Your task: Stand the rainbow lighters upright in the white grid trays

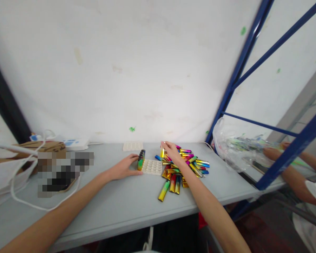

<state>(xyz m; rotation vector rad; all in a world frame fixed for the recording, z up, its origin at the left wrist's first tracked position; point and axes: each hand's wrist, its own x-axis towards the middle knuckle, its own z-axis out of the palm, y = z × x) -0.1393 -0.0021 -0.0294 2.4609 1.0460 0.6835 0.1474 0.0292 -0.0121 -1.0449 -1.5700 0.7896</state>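
Note:
My left hand [126, 166] curves around the left end of a white tray [152, 167] with rows of round cups. Its thumb rests at the tray's near corner, and its fingers reach the far end of a row of lighters [140, 161] standing upright along that side. Between the fingertips of my right hand [170, 150] is a shiny gold lighter [162, 152], held upright above the tray's far right corner. A loose heap of metallic lighters [196, 169] in gold, red, blue, green and pink lies beneath and beside my right wrist.
Another white cup tray [133, 146] lies near the wall. A cardboard box [46, 149], a white cable [28, 205] and a blurred-out patch are at left. At right stand a blue metal frame [228, 95] and a clear plastic bag [226, 147]; beyond it are another person's arms [292, 172].

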